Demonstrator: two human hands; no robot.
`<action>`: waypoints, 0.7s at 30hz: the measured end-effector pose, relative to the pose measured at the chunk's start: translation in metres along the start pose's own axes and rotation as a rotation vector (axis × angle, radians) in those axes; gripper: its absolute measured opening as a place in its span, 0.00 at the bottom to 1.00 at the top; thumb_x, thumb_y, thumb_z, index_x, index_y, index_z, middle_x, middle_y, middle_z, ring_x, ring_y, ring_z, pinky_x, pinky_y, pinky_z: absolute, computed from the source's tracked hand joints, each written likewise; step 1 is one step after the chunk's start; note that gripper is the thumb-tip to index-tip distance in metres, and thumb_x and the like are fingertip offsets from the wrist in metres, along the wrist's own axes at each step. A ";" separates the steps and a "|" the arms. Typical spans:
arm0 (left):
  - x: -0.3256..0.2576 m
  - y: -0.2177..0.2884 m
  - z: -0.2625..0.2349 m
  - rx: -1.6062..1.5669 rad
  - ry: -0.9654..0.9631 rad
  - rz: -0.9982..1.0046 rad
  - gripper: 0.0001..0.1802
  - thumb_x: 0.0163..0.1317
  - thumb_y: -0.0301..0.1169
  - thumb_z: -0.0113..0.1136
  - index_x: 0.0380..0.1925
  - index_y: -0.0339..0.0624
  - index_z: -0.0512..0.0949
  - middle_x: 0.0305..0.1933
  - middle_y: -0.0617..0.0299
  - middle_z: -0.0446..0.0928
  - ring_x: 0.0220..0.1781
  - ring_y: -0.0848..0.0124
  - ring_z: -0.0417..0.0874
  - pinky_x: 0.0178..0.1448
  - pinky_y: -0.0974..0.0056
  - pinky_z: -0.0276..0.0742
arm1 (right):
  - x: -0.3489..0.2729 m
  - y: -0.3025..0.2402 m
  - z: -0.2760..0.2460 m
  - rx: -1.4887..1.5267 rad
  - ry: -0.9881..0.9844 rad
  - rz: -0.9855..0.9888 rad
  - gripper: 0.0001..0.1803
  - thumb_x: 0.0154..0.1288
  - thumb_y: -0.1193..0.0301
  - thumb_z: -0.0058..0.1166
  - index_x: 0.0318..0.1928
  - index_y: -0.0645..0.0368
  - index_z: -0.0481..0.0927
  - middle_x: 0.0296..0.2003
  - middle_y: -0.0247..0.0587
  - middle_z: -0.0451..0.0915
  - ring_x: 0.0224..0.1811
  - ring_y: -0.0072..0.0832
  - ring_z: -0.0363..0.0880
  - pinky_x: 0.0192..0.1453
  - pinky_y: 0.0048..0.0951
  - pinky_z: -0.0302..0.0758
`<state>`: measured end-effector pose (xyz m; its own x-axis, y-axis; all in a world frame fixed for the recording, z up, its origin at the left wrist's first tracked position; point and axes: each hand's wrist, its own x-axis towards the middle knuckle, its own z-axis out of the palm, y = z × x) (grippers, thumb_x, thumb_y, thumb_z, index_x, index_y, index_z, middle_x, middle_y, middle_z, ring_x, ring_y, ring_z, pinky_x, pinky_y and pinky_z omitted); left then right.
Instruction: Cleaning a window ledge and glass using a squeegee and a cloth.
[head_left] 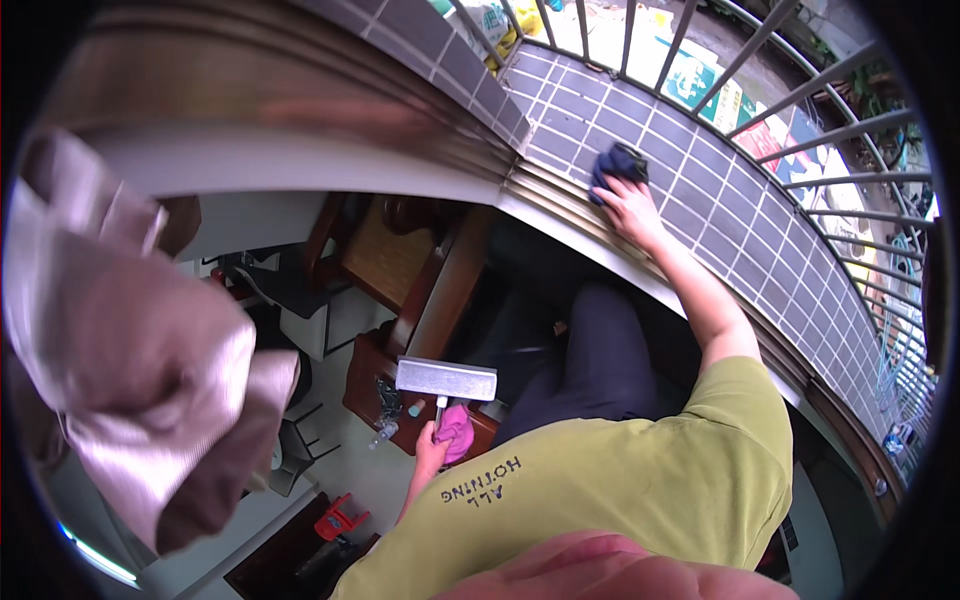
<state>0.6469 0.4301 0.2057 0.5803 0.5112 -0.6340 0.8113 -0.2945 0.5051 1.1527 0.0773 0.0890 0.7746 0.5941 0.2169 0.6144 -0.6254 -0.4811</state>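
up on the tiled ledge (690, 170) the right hand (630, 205) lies flat over a dark blue cloth (618, 162), fingers together and pressing it onto the grey tiles just beside the metal window track (545, 195); railing bars (800, 100) stand beyond. lower down, the left hand (430, 452) is closed around the handle of a flat grey squeegee-like wiper (446, 379), with a pink cloth (457, 430) bunched against it. a beige curtain (130, 350) hangs to the left, above wooden furniture (400, 270)
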 end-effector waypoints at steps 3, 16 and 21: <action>0.011 0.029 0.003 0.088 -0.012 -0.004 0.16 0.42 0.20 0.64 0.29 0.38 0.68 0.28 0.59 0.69 0.31 0.68 0.71 0.37 0.64 0.69 | 0.086 0.036 0.020 -0.065 -0.063 -0.147 0.22 0.55 0.70 0.52 0.53 0.48 0.72 0.59 0.44 0.66 0.62 0.41 0.62 0.60 0.42 0.61; 0.027 0.079 0.026 0.127 -0.067 -0.074 0.18 0.42 0.23 0.65 0.32 0.37 0.68 0.30 0.56 0.70 0.33 0.63 0.73 0.38 0.61 0.70 | 0.133 0.071 0.021 -0.115 0.279 0.417 0.19 0.53 0.77 0.48 0.49 0.54 0.72 0.45 0.45 0.72 0.42 0.44 0.74 0.43 0.41 0.75; 0.036 0.051 0.043 0.094 -0.058 -0.071 0.18 0.43 0.24 0.66 0.33 0.38 0.68 0.30 0.57 0.71 0.33 0.68 0.73 0.38 0.64 0.71 | 0.160 0.077 0.025 0.170 0.421 0.796 0.11 0.58 0.67 0.45 0.36 0.60 0.73 0.35 0.55 0.76 0.36 0.51 0.76 0.39 0.46 0.73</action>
<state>0.7122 0.3991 0.1831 0.5223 0.4865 -0.7004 0.8519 -0.3348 0.4028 1.3197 0.1367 0.0655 0.9711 -0.2348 0.0436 -0.1287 -0.6681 -0.7329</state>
